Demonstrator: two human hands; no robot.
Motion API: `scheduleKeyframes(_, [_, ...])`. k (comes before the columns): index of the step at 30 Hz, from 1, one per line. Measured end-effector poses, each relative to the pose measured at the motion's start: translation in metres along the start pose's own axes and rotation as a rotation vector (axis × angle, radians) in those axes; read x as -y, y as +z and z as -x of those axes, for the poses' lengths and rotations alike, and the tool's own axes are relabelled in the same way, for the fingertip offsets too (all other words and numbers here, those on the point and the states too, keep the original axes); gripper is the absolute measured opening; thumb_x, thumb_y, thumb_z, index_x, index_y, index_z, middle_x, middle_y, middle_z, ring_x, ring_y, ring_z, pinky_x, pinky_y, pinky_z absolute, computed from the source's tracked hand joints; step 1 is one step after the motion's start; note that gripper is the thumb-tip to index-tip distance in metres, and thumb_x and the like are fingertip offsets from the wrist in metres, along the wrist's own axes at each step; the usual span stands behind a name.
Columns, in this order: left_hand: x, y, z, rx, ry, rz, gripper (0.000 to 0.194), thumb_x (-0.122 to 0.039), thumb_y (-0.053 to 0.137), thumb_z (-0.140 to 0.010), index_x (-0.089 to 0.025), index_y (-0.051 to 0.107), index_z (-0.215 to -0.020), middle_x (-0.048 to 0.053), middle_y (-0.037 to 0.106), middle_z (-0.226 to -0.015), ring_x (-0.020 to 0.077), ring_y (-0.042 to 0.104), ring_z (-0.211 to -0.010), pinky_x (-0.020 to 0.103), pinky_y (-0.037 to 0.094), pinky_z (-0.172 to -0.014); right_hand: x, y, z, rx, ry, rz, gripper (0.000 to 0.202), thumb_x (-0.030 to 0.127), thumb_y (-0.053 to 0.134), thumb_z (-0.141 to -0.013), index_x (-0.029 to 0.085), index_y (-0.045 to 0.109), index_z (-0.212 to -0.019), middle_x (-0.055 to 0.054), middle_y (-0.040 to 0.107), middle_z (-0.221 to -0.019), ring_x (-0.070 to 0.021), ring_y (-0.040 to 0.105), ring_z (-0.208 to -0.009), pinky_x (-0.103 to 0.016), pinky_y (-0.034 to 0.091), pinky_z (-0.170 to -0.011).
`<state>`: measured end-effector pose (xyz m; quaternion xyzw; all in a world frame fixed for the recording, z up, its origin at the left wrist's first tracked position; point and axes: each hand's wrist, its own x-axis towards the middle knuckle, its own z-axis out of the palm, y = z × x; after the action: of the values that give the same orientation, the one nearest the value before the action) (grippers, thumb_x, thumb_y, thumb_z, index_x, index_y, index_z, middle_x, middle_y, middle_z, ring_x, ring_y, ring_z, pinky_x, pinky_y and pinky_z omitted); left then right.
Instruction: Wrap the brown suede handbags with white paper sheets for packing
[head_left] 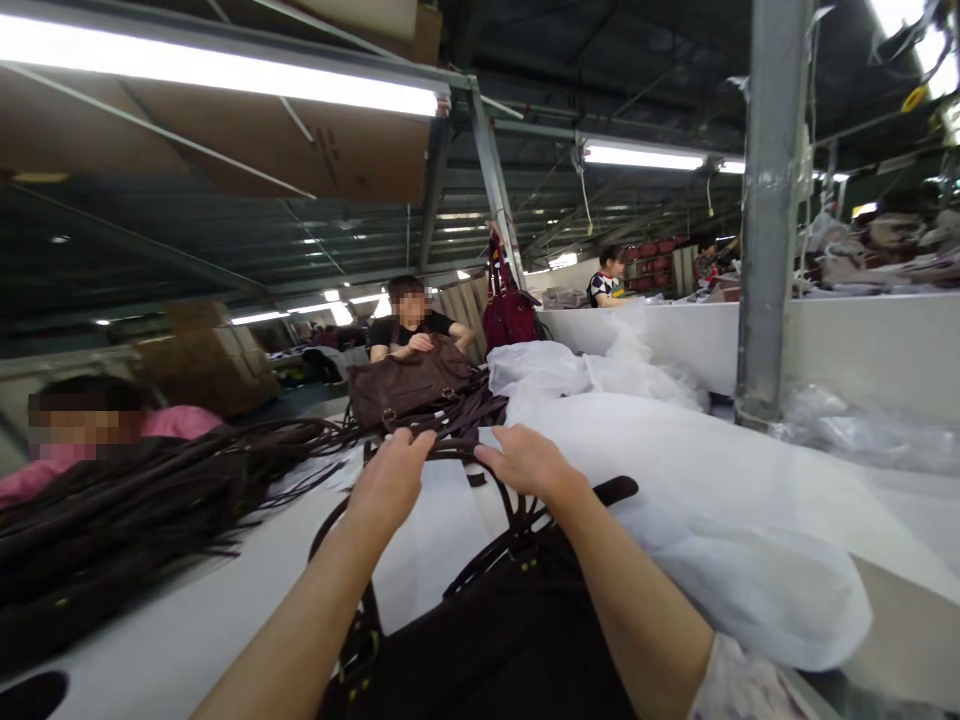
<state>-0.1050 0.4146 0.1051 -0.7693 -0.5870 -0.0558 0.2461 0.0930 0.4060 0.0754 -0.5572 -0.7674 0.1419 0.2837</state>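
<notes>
Taking the hands as the clock's centre, the dark bag lies at six o'clock, its body matte, with brass-coloured rivets. Its slim, rounded brown handle arches up to the middle, where the left hand and the right hand both grasp it. At twelve, a creased, leathery brown bag sits under a co-worker's hand. Stringy dark straps heap up at nine; the white bench runs bare at eight. Filmy white plastic bulges at three, crowding the right forearm.
</notes>
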Motion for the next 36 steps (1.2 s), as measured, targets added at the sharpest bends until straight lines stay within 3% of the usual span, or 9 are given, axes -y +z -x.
scheduleKeyframes(3, [-0.002,-0.005,0.002,0.065,-0.070,-0.039,0.042,-0.005,0.028,-0.086,-0.022,0.057,-0.112,0.012,0.062,-0.095,0.0307,0.063,-0.091,0.043,0.049,-0.077,-0.007,-0.053,-0.013,0.062,0.044,0.074,0.028,0.039,0.055,-0.091,0.015,0.066,-0.099,-0.008,0.069,-0.099,-0.0238,0.063,-0.101,-0.034,0.048,-0.087])
scheduleKeyframes(6, [-0.001,-0.009,0.004,0.106,-0.095,-0.036,0.043,-0.005,0.028,-0.085,-0.023,0.053,-0.115,0.012,0.065,-0.097,0.0315,0.065,-0.089,0.043,0.050,-0.074,-0.039,-0.101,-0.013,0.120,0.164,0.142,0.024,0.035,0.058,-0.092,0.012,0.065,-0.093,-0.006,0.068,-0.093,-0.0184,0.064,-0.089,-0.037,0.051,-0.084])
scheduleKeyframes(12, [0.001,-0.002,0.004,0.130,-0.052,0.041,0.044,-0.003,0.027,-0.082,-0.024,0.046,-0.116,0.010,0.068,-0.098,0.0277,0.066,-0.091,0.036,0.049,-0.074,-0.125,-0.147,0.054,0.123,0.331,0.182,0.022,0.031,0.066,-0.085,0.010,0.069,-0.086,-0.009,0.068,-0.081,-0.0199,0.066,-0.077,-0.036,0.054,-0.075])
scheduleKeyframes(16, [0.002,0.005,0.005,0.143,-0.062,0.082,0.035,-0.010,0.027,-0.086,-0.022,0.046,-0.113,0.013,0.068,-0.099,0.0307,0.066,-0.087,0.039,0.048,-0.071,-0.158,-0.150,0.097,0.205,0.218,0.125,0.024,0.035,0.065,-0.082,0.017,0.073,-0.096,-0.008,0.072,-0.089,-0.0213,0.068,-0.081,-0.031,0.054,-0.075])
scheduleKeyframes(20, [0.000,0.007,0.004,0.140,-0.043,0.110,0.033,-0.013,0.024,-0.089,-0.021,0.045,-0.114,0.015,0.067,-0.100,0.0325,0.066,-0.088,0.042,0.047,-0.071,-0.182,-0.150,0.094,0.010,0.094,0.346,0.045,0.031,0.035,-0.097,0.012,0.048,-0.136,-0.016,0.054,-0.133,-0.0271,0.049,-0.125,-0.041,0.038,-0.105])
scheduleKeyframes(23, [0.000,0.008,0.004,0.142,-0.039,0.127,0.037,-0.013,0.019,-0.090,-0.022,0.044,-0.116,0.014,0.068,-0.103,0.0333,0.067,-0.089,0.043,0.047,-0.069,-0.190,-0.133,0.090,0.043,0.126,0.405,0.043,0.029,0.029,-0.098,0.011,0.055,-0.126,-0.016,0.059,-0.125,-0.0272,0.053,-0.119,-0.041,0.040,-0.102])
scheduleKeyframes(30, [0.009,0.016,0.010,0.146,-0.029,0.105,0.047,-0.006,0.020,-0.085,-0.023,0.040,-0.124,0.014,0.063,-0.118,0.0347,0.063,-0.101,0.047,0.047,-0.075,-0.180,-0.060,0.122,0.140,0.072,0.484,0.028,0.021,0.041,-0.091,0.014,0.064,-0.103,-0.016,0.064,-0.105,-0.0269,0.062,-0.094,-0.036,0.046,-0.080])
scheduleKeyframes(34, [0.006,0.015,0.010,0.138,-0.041,0.121,0.048,-0.005,0.019,-0.084,-0.023,0.041,-0.123,0.014,0.064,-0.116,0.0342,0.064,-0.098,0.047,0.047,-0.074,-0.199,-0.073,0.104,0.206,0.132,0.417,0.021,0.006,0.049,-0.080,0.015,0.067,-0.079,-0.007,0.068,-0.087,-0.0191,0.063,-0.088,-0.028,0.045,-0.079])
scheduleKeyframes(36, [0.004,0.014,0.009,0.135,-0.032,0.134,0.049,-0.004,0.018,-0.083,-0.023,0.041,-0.122,0.014,0.065,-0.114,0.0339,0.065,-0.096,0.046,0.047,-0.073,-0.214,-0.093,0.089,0.144,0.216,0.391,0.020,0.006,0.050,-0.082,0.014,0.068,-0.087,-0.007,0.068,-0.094,-0.0189,0.062,-0.093,-0.031,0.046,-0.085])
